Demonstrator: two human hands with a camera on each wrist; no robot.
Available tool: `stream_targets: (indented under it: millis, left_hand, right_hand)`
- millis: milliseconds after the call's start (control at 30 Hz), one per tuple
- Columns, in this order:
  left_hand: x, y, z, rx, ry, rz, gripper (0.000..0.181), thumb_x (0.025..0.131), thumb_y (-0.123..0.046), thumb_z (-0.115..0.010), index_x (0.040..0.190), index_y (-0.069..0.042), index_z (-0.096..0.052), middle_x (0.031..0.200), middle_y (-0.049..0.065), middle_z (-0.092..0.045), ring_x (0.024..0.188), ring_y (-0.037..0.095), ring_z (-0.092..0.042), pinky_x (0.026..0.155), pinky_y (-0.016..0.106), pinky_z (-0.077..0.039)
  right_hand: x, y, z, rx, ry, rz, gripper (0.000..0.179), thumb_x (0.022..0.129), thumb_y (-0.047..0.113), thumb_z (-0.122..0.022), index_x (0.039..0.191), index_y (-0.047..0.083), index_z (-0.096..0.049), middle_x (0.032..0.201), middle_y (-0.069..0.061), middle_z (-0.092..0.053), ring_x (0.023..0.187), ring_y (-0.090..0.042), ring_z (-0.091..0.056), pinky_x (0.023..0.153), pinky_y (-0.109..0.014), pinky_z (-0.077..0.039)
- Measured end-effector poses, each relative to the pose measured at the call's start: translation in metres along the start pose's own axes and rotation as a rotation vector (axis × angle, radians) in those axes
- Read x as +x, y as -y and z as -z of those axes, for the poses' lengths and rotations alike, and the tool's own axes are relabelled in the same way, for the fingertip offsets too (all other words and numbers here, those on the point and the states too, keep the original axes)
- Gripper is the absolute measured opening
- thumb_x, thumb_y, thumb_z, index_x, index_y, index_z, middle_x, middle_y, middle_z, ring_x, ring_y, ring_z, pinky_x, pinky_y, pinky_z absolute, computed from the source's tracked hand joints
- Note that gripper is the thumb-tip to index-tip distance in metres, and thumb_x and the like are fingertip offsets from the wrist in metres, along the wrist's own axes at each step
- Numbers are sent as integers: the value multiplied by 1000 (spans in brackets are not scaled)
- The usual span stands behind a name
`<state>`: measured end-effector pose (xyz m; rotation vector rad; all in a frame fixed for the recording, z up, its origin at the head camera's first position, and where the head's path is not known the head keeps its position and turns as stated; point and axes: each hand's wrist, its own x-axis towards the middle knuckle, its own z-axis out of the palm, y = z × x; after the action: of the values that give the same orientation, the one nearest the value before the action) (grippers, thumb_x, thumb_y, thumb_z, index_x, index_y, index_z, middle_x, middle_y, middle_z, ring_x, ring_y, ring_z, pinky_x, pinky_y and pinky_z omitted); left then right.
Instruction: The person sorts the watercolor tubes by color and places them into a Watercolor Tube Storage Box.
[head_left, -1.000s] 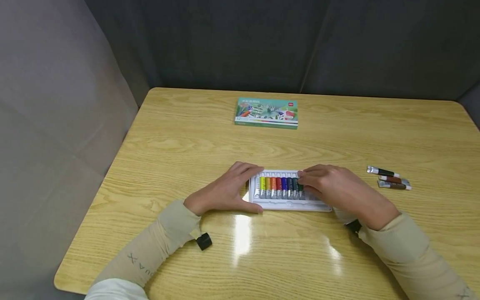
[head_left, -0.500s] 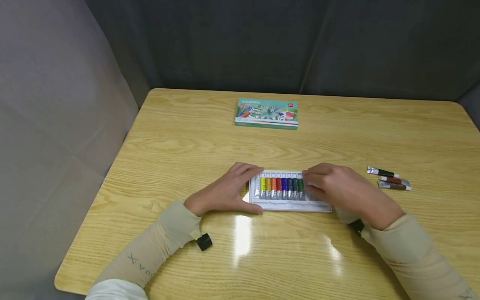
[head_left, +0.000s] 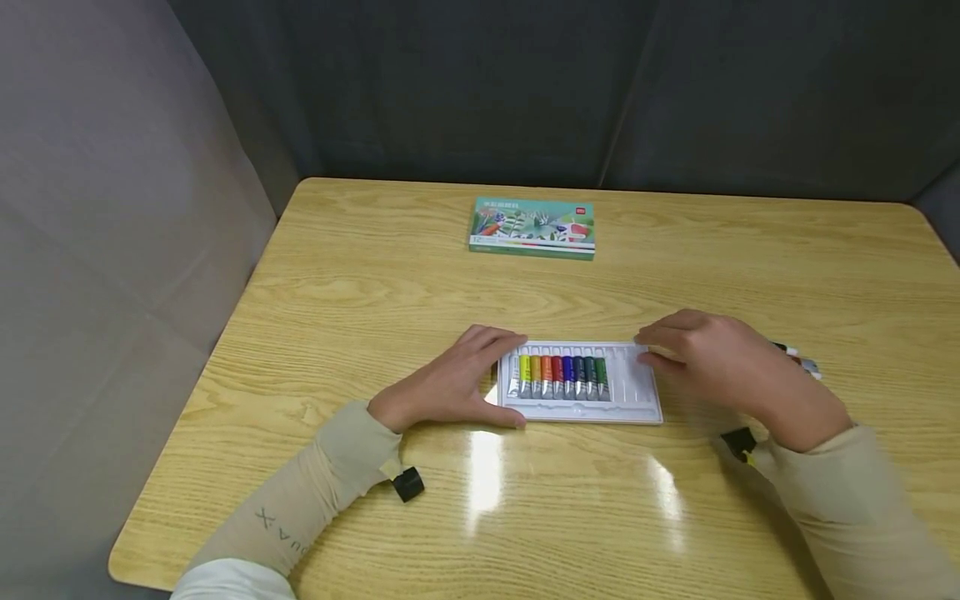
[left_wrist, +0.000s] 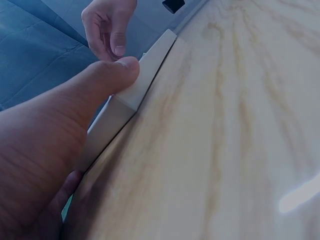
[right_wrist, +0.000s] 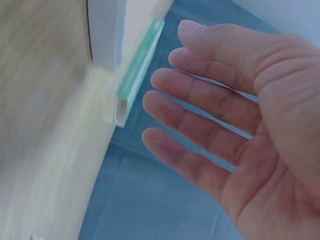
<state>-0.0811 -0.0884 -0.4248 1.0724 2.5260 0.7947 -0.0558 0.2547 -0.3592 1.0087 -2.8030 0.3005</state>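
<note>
A white plastic tray [head_left: 636, 387] lies on the table with a row of paint tubes [head_left: 562, 379] in it, running from white and yellow through red and blue to green. Bare slots show at its right end. My left hand [head_left: 459, 379] holds the tray's left end, thumb along the front edge and fingers at the back corner. In the left wrist view the thumb [left_wrist: 107, 77] presses against the tray's side wall [left_wrist: 150, 70]. Above the tray's right end is my right hand [head_left: 723, 367]. The right wrist view shows its fingers [right_wrist: 200, 95] loosely extended, with nothing held.
Partly hidden behind my right hand, a few loose paint tubes [head_left: 810, 367] lie on the table [head_left: 360, 292]. Farther back is a green printed paint box [head_left: 532, 227]. A dark curtain [head_left: 465, 92] hangs beyond the table's far edge.
My right hand has moved right, from the green tubes to the tray's right end, uncovering the bare slots and covering part of the loose tubes. The left hand and tray stay put.
</note>
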Motion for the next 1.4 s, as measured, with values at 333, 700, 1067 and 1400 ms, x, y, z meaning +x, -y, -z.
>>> stream_targets:
  millis: [333, 700, 1067, 1400]
  left_hand:
    - [0, 0, 0, -5, -2, -1, 109, 77, -67, -82, 163, -19, -34, 161, -2, -40, 147, 15, -36, 123, 43, -39]
    - [-1, 0, 0, -11, -1, 1, 109, 77, -66, -82, 163, -20, -33, 162, -2, -40, 147, 16, -36, 123, 42, -39]
    - [-1, 1, 0, -6, -3, 1, 109, 78, -67, -82, 163, -20, -34, 162, -3, -40, 147, 15, -36, 123, 42, -39]
    - [-2, 2, -1, 3, 1, 11, 110, 77, -69, -81, 163, -21, -33, 163, -2, -39, 148, 16, -35, 123, 43, -39]
  right_hand:
    - [-18, -33, 20, -27, -38, -98, 27, 77, 3, -87, 103, 5, -81, 98, -16, -79, 87, -35, -76, 73, -54, -59]
    - [-36, -66, 32, -85, -11, -215, 28, 77, -3, -84, 104, 0, -79, 90, -18, -78, 65, -24, -68, 52, -31, -46]
    - [-45, -90, 33, -13, 308, -429, 21, 90, -1, -73, 109, -9, -72, 93, -20, -73, 82, -35, -69, 66, -46, -57]
    - [-57, -109, 32, 65, 495, -561, 17, 93, 0, -67, 109, -6, -69, 92, -16, -72, 78, -26, -66, 64, -41, -52]
